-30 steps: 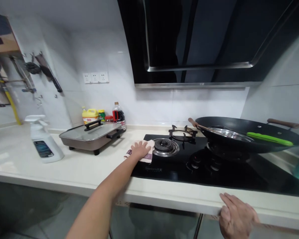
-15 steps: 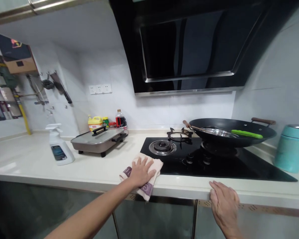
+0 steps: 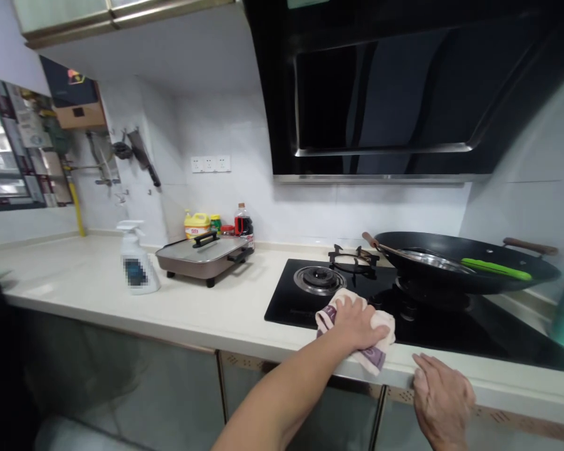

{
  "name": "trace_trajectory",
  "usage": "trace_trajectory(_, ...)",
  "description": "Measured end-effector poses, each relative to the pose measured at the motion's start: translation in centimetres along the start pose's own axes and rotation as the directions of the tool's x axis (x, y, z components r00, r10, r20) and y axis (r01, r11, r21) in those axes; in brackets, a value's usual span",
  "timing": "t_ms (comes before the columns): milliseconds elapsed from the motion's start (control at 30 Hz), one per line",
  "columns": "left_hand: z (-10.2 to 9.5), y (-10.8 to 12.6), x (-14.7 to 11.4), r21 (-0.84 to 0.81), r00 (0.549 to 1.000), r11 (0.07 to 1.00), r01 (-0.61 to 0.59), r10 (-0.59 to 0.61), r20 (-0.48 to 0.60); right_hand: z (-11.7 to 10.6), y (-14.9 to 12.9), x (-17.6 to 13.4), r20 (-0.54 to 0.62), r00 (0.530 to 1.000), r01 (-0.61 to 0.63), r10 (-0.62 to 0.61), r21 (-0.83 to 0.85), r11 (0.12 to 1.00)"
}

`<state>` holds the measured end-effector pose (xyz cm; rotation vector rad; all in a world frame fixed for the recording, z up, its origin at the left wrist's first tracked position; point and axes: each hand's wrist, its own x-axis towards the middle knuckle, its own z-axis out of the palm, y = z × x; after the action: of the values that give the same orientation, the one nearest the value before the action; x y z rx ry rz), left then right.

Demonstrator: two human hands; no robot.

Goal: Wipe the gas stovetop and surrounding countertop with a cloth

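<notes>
the fingers (image 3: 346,307) of the left hand (image 3: 357,322) lie palm down and slightly spread, the thumb held out to the side, pressing on a pale cloth (image 3: 386,322) with purple bands rather than closing round it. the cloth straddles the front edge of the black cooktop (image 3: 301,307), partly on the glass and partly on the pale counter (image 3: 235,313), its lower corner reaching the counter's front edge.

the right hand (image 3: 442,398) rests at that same edge, just beside the cloth, its fingers close together and loosely bent; its palm side is hidden, so what it touches underneath i cannot tell.

just behind the cloth is the bare left burner (image 3: 319,280), and behind that a black pan support (image 3: 355,267) sits at the back of the glass. a knob (image 3: 408,310) stands to the right of the cloth. a large wok (image 3: 418,279) rests over the right side, with a shiny metal utensil (image 3: 432,258) and a green handle (image 3: 496,269) in it.

farther left, a lidded electric pan (image 3: 188,269) stands on short feet, with a white spray bottle (image 3: 145,250) upright beside it (its label is pixelated). a dark range hood (image 3: 395,113) hangs above the cooktop.
</notes>
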<state>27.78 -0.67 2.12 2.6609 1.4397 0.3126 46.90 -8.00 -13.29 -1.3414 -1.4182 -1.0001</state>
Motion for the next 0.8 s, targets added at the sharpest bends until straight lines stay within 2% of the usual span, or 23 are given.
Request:
trace_trajectory(200, 0.7, -1.0, -3.3, -0.035, 0.996, 0.997, -0.067, 0.064, -0.067, -1.2, 0.4, 0.3, 0.088, 0.995, 0.048, -0.048, -0.006, 0.999)
trace_trajectory(333, 0.0, -3.2, -6.1, -0.051, 0.993, 0.995, -0.084, 0.080, -0.087, -1.6, 0.8, 0.2, 0.125, 0.991, 0.054, -0.055, 0.010, 0.998)
trace_trajectory(467, -1.9, -7.8, -8.8, -0.010, 0.989, 0.999, 0.041, -0.042, -0.140, -1.5, 1.0, 0.1, 0.136, 0.988, 0.068, -0.073, 0.040, 0.997)
trace_trajectory(633, -4.1, -14.2, -12.7, 0.027, 0.953, 0.973, 0.229, -0.218, -0.209, -1.3, 1.2, -0.1, 0.125, 0.989, 0.066, -0.076, 0.081, 0.995)
trace_trajectory(733, -4.5, -16.2, -14.8, 0.040, 0.929, 0.949, 0.313, -0.297, -0.221, -1.2, 1.1, -0.2, 0.124, 0.991, 0.041, -0.053, 0.102, 0.994)
trace_trajectory(800, -4.4, -16.6, -15.5, 0.050, 0.916, 0.935, 0.351, -0.331, -0.226, -1.2, 0.9, -0.1, 0.118, 0.993, 0.014, -0.025, 0.092, 0.996)
